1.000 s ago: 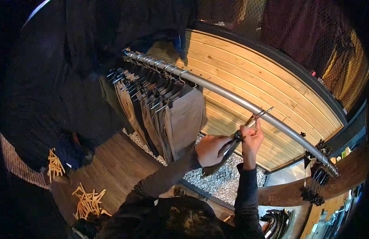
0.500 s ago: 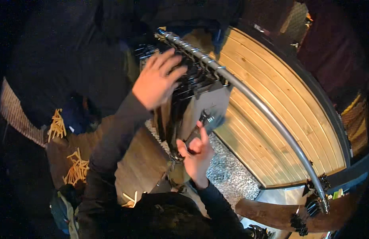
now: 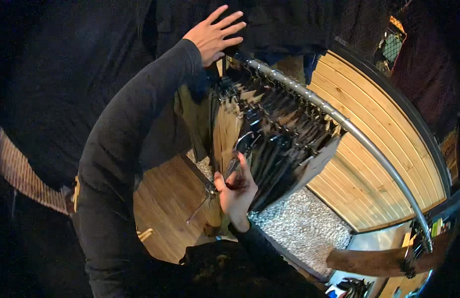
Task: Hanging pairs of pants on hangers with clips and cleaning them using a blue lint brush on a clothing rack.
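Note:
My left hand (image 3: pixel 215 37) is stretched far forward with its fingers spread, against dark hanging clothes (image 3: pixel 284 27) above the rail's far end; nothing is in it. Lower down, my right hand (image 3: pixel 237 196) pinches a dark clothes hanger (image 3: pixel 234 166) between thumb and forefinger, its curved hook pointing up. What hangs from it is partly hidden by the hand. Just beyond is a dense row of trousers (image 3: pixel 274 169) on clip hangers, mostly black with some tan and brown. They hang from a curved metal rail (image 3: pixel 359 131).
Behind the rail stands a slatted wooden panel (image 3: pixel 369 164), with pale gravel (image 3: pixel 304 223) below it. Brown wooden floor (image 3: pixel 170 193) shows at left. A dark wooden beam (image 3: pixel 369 260) sits near the rail's close end. A ribbed beige surface (image 3: pixel 29 169) is at far left.
My left hand has moved up and away from the hangers to the dark clothes. My right hand keeps its hold on the hanger. The view has shifted, showing more of the trouser row.

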`<action>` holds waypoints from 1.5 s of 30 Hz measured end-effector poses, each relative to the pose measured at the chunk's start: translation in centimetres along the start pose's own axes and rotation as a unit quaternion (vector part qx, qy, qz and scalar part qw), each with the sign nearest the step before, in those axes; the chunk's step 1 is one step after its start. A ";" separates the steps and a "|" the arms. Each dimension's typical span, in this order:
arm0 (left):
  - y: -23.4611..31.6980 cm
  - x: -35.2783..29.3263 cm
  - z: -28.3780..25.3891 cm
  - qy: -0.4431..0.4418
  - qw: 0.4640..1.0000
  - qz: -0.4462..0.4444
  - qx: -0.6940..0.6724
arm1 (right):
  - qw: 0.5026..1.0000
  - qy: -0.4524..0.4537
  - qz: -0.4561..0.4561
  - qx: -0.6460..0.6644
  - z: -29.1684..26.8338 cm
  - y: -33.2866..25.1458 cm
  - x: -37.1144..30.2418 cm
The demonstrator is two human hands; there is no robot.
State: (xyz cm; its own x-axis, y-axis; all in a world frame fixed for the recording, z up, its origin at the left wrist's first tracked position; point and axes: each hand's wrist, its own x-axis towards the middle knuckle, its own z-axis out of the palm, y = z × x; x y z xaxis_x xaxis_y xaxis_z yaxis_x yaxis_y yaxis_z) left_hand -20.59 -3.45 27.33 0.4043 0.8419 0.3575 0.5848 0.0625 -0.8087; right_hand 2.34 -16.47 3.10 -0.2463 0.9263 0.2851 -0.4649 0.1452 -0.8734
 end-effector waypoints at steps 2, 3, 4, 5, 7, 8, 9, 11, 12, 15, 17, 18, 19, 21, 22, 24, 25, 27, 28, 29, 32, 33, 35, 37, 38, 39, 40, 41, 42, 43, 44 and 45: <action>-2.2 -0.2 2.5 -0.033 0.999 -0.032 0.010 | 0.999 0.001 -0.008 -0.036 3.3 1.1 0.2; -3.1 -0.5 3.8 -0.053 0.998 -0.035 0.021 | 0.997 -0.012 -0.013 -0.070 4.9 1.7 0.4; -4.0 -0.6 4.4 -0.073 0.996 -0.040 0.034 | 0.997 -0.001 -0.014 -0.073 6.4 2.2 1.0; -5.4 -0.9 4.5 -0.062 0.998 0.008 0.012 | 0.996 -0.008 -0.011 -0.086 7.8 2.7 1.7; -6.4 -0.4 6.3 -0.057 0.998 0.008 0.004 | 1.000 -0.001 -0.011 -0.027 10.9 4.2 3.7; -6.9 -0.3 7.1 -0.062 0.998 0.003 0.002 | 0.999 0.004 -0.012 -0.029 11.6 5.4 4.6; -7.5 -0.4 8.0 -0.059 0.998 0.004 -0.001 | 0.997 0.000 -0.011 -0.072 12.2 6.8 5.5; -8.7 -0.7 10.6 -0.069 0.996 -0.025 0.052 | 0.994 -0.027 -0.006 -0.106 13.9 7.4 7.3; -9.4 -0.9 12.1 -0.068 0.996 -0.026 0.051 | 0.994 -0.027 -0.007 -0.108 14.7 8.3 8.0; -11.3 -1.6 16.9 -0.055 0.997 -0.046 0.038 | 0.995 -0.013 -0.009 -0.102 17.3 11.4 9.6; -13.6 -1.7 19.7 -0.035 0.999 -0.030 0.026 | 0.996 0.021 -0.004 -0.089 19.4 12.2 9.7; -14.7 -1.8 21.1 -0.017 1.000 -0.011 0.010 | 0.996 0.019 -0.001 -0.085 20.2 13.0 10.0; -15.8 -1.1 22.0 -0.004 1.000 -0.001 -0.030 | 0.997 0.012 0.016 -0.079 20.7 13.6 10.7; -16.3 -0.2 23.8 -0.012 0.999 0.011 -0.051 | 0.996 0.050 -0.043 -0.056 22.8 15.0 11.7; -16.6 0.2 24.9 -0.018 0.997 0.022 -0.074 | 0.996 0.053 -0.040 -0.051 23.4 16.2 12.1; -17.3 1.3 27.1 0.054 0.992 0.044 -0.101 | 0.995 0.092 -0.027 -0.003 24.0 18.4 12.7; -17.6 2.0 27.2 0.050 0.991 0.049 -0.112 | 0.996 0.091 0.002 -0.026 24.2 19.0 13.8; -17.2 2.9 29.8 0.117 0.982 0.069 -0.129 | 0.993 0.114 -0.005 -0.021 25.0 20.5 15.2; -17.4 3.3 30.1 0.121 0.981 0.076 -0.134 | 0.992 0.126 -0.019 -0.013 25.5 20.8 15.8; -17.5 3.6 30.2 0.121 0.979 0.078 -0.142 | 0.987 0.113 -0.089 -0.077 25.6 20.8 16.8; -17.5 5.3 31.7 0.174 0.966 0.096 -0.163 | 0.936 0.174 -0.225 -0.206 27.6 22.1 18.1; -17.3 5.9 32.1 0.170 0.968 0.101 -0.152 | 0.931 0.186 -0.230 -0.215 28.2 22.4 18.8; -17.0 6.0 32.6 0.175 0.966 0.116 -0.152 | 0.913 0.195 -0.247 -0.261 29.8 22.5 19.0; -17.6 5.8 32.2 0.196 0.958 0.131 -0.161 | 0.936 0.212 -0.170 -0.223 32.0 23.4 18.2; -17.8 5.7 32.3 0.206 0.954 0.138 -0.168 | 0.956 0.217 -0.089 -0.173 33.2 23.7 18.1; -18.2 5.5 32.3 0.217 0.950 0.145 -0.174 | 0.956 0.227 -0.081 -0.166 34.2 23.6 18.1; -18.3 5.3 32.7 0.219 0.947 0.154 -0.176 | 0.953 0.238 -0.081 -0.168 34.9 23.8 18.1; -18.5 5.0 33.0 0.225 0.944 0.161 -0.180 | 0.956 0.215 -0.055 -0.191 35.5 24.1 18.0; -18.9 4.9 33.2 0.236 0.938 0.174 -0.186 | 0.958 0.191 -0.027 -0.212 36.1 24.3 18.0; -19.3 4.5 33.3 0.251 0.932 0.180 -0.191 | 0.962 0.169 -0.073 -0.203 36.7 24.2 18.4; -19.6 4.3 33.3 0.259 0.929 0.181 -0.195 | 0.959 0.175 -0.077 -0.209 36.9 24.3 18.8; -19.6 4.2 33.3 0.262 0.925 0.188 -0.202 | 0.954 0.174 -0.052 -0.239 36.9 24.3 19.2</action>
State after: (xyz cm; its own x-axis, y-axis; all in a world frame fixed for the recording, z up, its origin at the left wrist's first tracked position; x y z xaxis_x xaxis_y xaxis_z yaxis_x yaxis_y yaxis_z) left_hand -53.76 16.71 29.18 0.8558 0.3819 0.3489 0.5058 -0.4761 -0.7194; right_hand -45.09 -7.98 1.96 0.1160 0.9456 0.3038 -0.0093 0.3069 -0.9517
